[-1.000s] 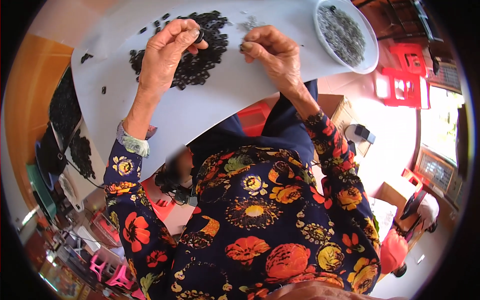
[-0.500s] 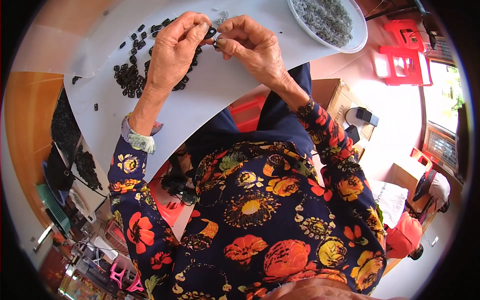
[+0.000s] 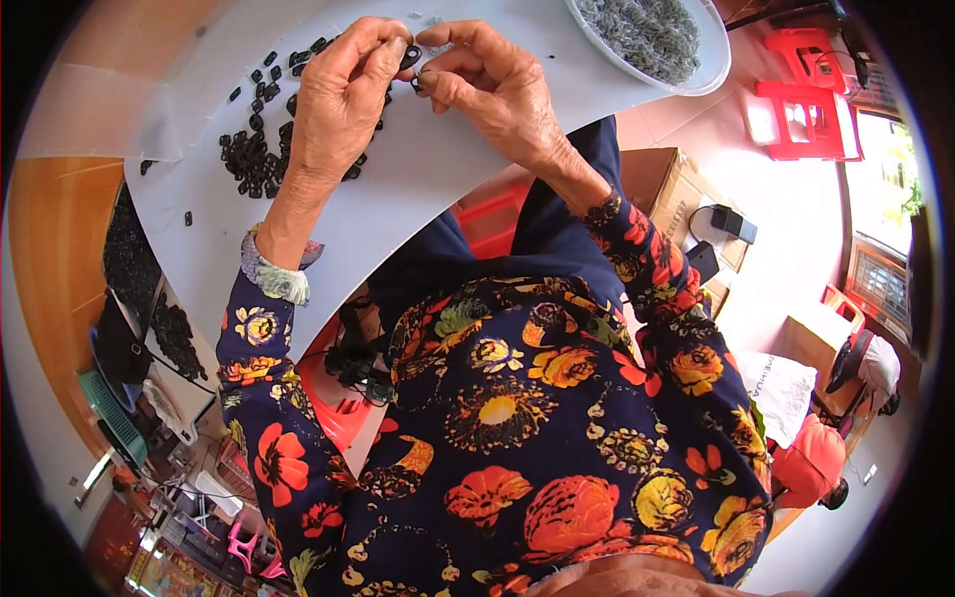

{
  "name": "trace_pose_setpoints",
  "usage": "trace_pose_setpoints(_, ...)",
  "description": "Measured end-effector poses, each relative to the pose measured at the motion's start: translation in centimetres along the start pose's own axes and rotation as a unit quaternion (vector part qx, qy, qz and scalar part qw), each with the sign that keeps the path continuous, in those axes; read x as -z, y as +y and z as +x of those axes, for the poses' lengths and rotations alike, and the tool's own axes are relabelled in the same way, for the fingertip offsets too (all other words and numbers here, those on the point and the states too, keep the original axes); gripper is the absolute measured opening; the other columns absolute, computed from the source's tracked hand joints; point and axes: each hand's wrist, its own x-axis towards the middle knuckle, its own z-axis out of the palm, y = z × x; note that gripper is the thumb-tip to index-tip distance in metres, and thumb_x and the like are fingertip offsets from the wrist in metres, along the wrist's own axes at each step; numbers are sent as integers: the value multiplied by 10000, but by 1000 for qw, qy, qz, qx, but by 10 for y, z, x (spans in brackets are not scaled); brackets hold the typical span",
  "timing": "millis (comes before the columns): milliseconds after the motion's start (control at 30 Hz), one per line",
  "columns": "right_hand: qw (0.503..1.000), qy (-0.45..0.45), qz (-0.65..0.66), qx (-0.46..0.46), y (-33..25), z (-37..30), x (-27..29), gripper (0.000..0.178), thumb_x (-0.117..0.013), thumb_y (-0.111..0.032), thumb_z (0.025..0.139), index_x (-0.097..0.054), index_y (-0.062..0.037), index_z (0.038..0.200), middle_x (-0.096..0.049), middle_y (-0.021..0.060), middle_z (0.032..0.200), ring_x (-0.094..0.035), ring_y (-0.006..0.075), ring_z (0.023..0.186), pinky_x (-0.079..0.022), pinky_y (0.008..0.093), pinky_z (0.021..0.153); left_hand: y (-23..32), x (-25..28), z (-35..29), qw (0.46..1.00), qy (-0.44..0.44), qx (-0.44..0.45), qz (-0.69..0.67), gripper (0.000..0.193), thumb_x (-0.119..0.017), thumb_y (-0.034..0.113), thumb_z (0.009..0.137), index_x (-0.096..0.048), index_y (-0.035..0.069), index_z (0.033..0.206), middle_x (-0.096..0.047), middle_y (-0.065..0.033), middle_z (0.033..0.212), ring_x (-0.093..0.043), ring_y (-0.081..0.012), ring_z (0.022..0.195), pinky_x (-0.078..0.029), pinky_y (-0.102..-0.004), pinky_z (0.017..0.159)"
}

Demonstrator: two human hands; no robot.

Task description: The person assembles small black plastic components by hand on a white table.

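Both my hands are raised over the white table [image 3: 224, 269], fingertips almost meeting. In a pinch of thumb and forefinger, my left hand [image 3: 343, 104] holds a small black plastic piece [image 3: 411, 57] with a hole in it. My right hand [image 3: 502, 95] is closed at the fingertips just beside that piece; a tiny dark bit shows there, too small to name. Left of and beneath my left hand lies a loose heap of similar small black pieces [image 3: 254, 164], partly hidden by the hand and wrist. Several tiny clear pieces [image 3: 430, 22] lie beyond my fingertips.
A round white tub [image 3: 718, 65] full of small clear plastic parts [image 3: 642, 38] stands at the table's far right. Cardboard boxes [image 3: 652, 179] and red stools [image 3: 811, 119] are to the right. Two people bend at the lower right, one in a red top [image 3: 811, 463].
Both hands, with the black piece, appear slightly higher and further left in the picture, and the table has shifted similarly. The left hand keeps its pinch on the piece.
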Motion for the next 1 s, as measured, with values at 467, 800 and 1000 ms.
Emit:
trace_pose_setpoints(467, 1000, 5, -8, 4, 2, -1, 0, 298, -555, -4, 856, -526, 8, 1153, -636, 43, 805, -589, 80, 733, -502, 232, 725, 3, 7, 7, 995, -71, 69, 5, 166, -560, 148, 942, -593, 13, 1032, -570, 6, 827, -536, -50, 770, -470, -218, 692)
trace_pose_setpoints(800, 999, 38, -2, 14, -1, -1, -2, 233, -592, -35, 878, -551, 10, 1103, -644, 44, 808, -572, 64, 724, -496, 219, 685, 4, -3, -10, 996, -37, 82, 19, 242, -489, 236, 975, -575, 17, 917, -491, 9, 645, -443, -61, 615, -391, -226, 562)
trace_pose_setpoints(1000, 999, 34, 5, 9, -2, -1, -4, 233, -587, -34, 885, -552, 15, 1110, -643, 48, 802, -584, 81, 737, -503, 233, 699, 6, -15, -15, 997, 18, 64, 35, 270, -463, 236, 986, -542, -2, 885, -444, 3, 608, -393, -77, 571, -361, -246, 514)
